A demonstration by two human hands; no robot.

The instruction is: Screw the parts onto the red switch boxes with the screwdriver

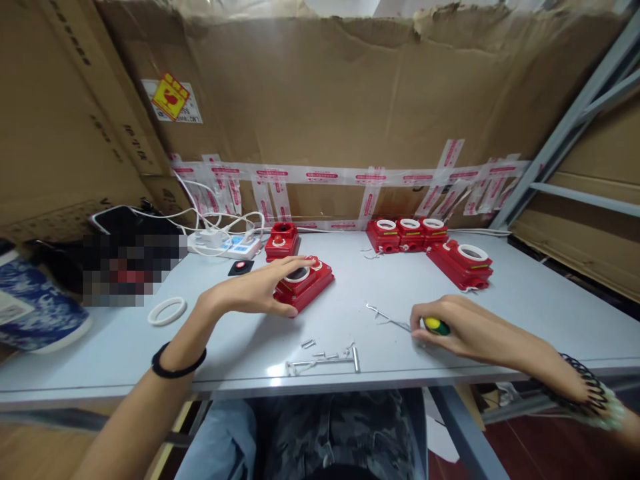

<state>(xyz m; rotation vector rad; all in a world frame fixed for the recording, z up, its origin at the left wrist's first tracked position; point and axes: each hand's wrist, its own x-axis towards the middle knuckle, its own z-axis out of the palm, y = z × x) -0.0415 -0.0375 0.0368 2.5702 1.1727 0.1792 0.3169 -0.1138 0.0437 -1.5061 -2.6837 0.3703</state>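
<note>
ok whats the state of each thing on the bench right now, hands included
left hand: open, flat on the near red box
near red box: lying on the table, white ring on top
right hand: closed round a yellow-green handle
yellow-green handle: gripped, low over the table
loose white ring: flat on the table, untouched
power strip: plugs in it
row of three red boxes: side by side, a white ring on each

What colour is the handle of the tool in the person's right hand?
Yellow and green, peeking out of the right hand as the tool handle; the head view shows it.
</note>
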